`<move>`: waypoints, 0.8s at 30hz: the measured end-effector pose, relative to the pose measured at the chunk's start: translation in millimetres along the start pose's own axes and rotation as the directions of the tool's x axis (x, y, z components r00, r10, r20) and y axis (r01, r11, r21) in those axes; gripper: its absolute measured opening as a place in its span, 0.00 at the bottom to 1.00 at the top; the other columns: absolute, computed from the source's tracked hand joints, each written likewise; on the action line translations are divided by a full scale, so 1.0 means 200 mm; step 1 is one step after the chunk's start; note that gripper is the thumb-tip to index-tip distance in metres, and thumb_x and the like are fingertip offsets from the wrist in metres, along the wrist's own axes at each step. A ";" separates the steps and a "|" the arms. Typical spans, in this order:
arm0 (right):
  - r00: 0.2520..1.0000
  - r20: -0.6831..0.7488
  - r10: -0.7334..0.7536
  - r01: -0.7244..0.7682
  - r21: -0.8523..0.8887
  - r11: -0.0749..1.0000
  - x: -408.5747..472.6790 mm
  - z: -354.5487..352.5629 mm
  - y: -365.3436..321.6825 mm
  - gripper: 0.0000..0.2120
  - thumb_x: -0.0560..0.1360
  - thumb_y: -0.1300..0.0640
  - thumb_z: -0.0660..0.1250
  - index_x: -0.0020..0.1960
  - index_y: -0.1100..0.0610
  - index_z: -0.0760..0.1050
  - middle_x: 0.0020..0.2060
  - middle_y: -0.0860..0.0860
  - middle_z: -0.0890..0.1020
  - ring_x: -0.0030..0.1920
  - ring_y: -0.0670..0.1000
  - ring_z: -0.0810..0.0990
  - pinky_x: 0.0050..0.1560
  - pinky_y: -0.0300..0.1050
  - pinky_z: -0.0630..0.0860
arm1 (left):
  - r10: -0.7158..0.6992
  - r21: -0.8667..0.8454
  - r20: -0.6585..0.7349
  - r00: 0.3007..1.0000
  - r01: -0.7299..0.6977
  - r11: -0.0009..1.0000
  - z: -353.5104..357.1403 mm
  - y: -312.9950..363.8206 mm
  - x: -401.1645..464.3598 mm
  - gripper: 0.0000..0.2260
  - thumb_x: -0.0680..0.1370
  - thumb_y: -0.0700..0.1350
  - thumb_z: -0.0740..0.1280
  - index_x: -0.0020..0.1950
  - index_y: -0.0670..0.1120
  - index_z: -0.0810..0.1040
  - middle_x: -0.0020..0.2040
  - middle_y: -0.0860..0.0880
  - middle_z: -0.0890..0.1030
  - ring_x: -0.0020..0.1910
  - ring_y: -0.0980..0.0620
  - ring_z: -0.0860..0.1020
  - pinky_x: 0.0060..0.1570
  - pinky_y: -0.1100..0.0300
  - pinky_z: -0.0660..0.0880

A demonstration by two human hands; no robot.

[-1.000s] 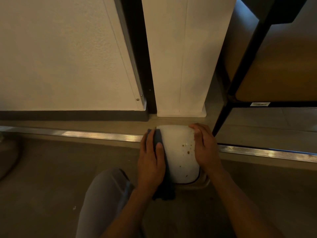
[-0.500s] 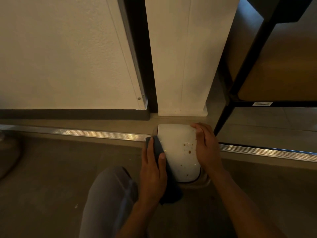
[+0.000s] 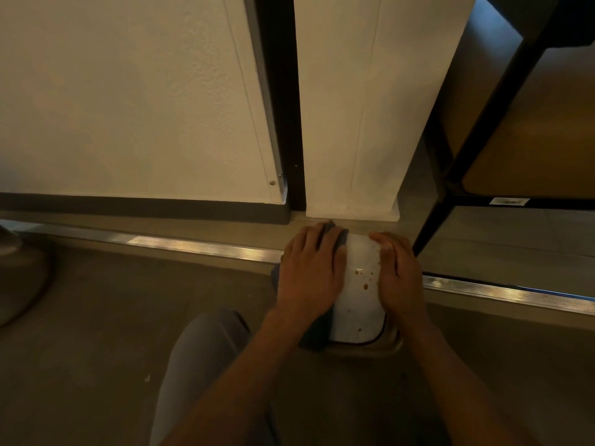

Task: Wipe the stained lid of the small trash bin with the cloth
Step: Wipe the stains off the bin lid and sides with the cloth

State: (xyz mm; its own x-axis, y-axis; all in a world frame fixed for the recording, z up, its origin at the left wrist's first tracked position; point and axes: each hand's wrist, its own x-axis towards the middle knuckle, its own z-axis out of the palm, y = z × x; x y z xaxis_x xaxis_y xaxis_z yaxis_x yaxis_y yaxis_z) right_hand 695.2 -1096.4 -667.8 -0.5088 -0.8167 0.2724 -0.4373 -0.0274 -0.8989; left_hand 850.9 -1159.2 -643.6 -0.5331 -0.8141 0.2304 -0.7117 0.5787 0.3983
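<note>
The small trash bin's white lid [image 3: 357, 304] lies below me on the floor, speckled with brown stains [image 3: 365, 278] near its middle. My left hand [image 3: 310, 272] presses a dark grey cloth [image 3: 317, 333] flat onto the lid's left side, fingers straight and reaching the lid's far edge. The cloth shows past my fingertips and under my wrist. My right hand [image 3: 397, 275] rests on the lid's right edge with fingers bent over the rim, steadying the bin. The bin's body is mostly hidden under the lid.
A white wall and a white post [image 3: 370, 107] stand just behind the bin. A metal floor strip [image 3: 199, 246] runs left to right. A black-framed shelf [image 3: 457, 175] stands at the right. My grey-clad knee [image 3: 206, 349] is at the lower middle.
My left hand has slid the cloth forward along the lid's left side, toward the wall. My right hand has stayed on the right edge. The stains remain visible.
</note>
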 end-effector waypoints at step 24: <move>1.000 0.004 0.023 -0.023 0.013 1.000 0.00 0.02 -0.01 0.17 0.84 0.54 0.51 0.63 0.60 0.75 0.58 0.51 0.76 0.61 0.49 0.74 0.66 0.39 0.68 | 0.229 -0.006 0.049 0.972 -0.229 0.973 -0.06 -0.12 -0.07 0.22 0.86 0.57 0.49 0.77 0.52 0.63 0.77 0.49 0.66 0.77 0.51 0.60 0.77 0.52 0.54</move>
State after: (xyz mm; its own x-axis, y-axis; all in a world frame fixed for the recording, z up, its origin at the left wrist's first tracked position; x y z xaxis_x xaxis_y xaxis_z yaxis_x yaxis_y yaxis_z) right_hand 699.2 -1099.4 -667.0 -0.5158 -0.8194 0.2500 -0.4158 -0.0157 -0.9093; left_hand 881.2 -1161.4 -645.8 -0.7037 -0.6566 0.2716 -0.5681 0.7495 0.3400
